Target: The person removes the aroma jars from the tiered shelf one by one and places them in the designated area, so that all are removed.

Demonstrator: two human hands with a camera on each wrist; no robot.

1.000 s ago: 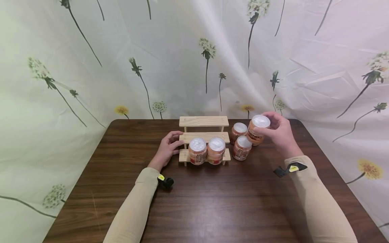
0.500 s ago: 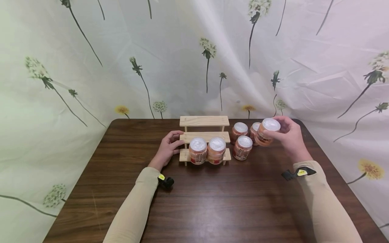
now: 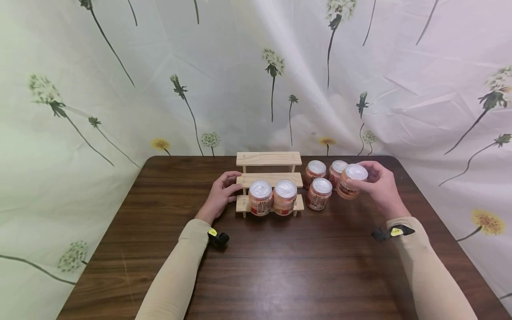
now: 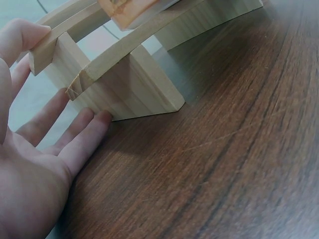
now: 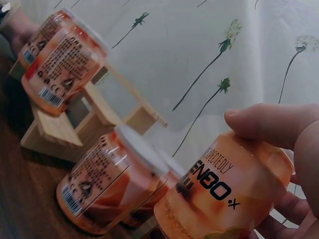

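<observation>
In the head view my left hand (image 3: 220, 195) is at the left end of a three-tier wooden rack (image 3: 269, 158). Its thumb and index finger pinch the end of the middle shelf; the left wrist view shows the other fingers (image 4: 82, 144) reaching along the rack's side. Two orange-labelled jars (image 3: 260, 202) with silvery lids stand on the lowest shelf. My right hand (image 3: 382, 186) grips a similar jar (image 3: 349, 189) round its side, to the right of the rack. In the right wrist view the thumb lies across the upper part of this jar (image 5: 214, 194). Whether its base touches the table cannot be told.
Between the rack and my right hand, several more jars (image 3: 318, 199) stand close together on the dark wooden table (image 3: 280, 271). A pale curtain (image 3: 224, 89) printed with dandelions hangs behind and beside the table.
My right hand has carried its jar to the right and then lowered it toward the table, uncovering another jar behind. The left hand, the rack and its two jars have stayed put.
</observation>
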